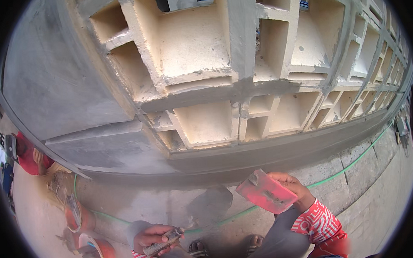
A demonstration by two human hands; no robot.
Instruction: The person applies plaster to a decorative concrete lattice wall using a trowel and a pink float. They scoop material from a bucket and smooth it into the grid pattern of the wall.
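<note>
While another person in red is crouching at the far left, two orange-red buckets stand on the ground nearer to the wearer. Inside the farther bucket there is something long and greyish, of which the kind cannot be told; the nearer bucket contains a dark grey thing and a thin blue strip.

To the right of these, the left hand is low, near the bent left knee, with its fingers curled around a short, rod-like piece. This piece is rough, crusted with grey, and it lies at a slant, its right end being higher.

Between the knees, two striped sandals are seen on the feet. Farther right, above the right knee, is a flat pinkish-red board, tilted, with dark grey smears on its face and a greyish upper corner. The right hand grasps it at its right side, while the forearm, in a red-and-white sleeve, rises from the lower edge. Behind the board, a green hose runs along the foot of the latticed wall.
</note>
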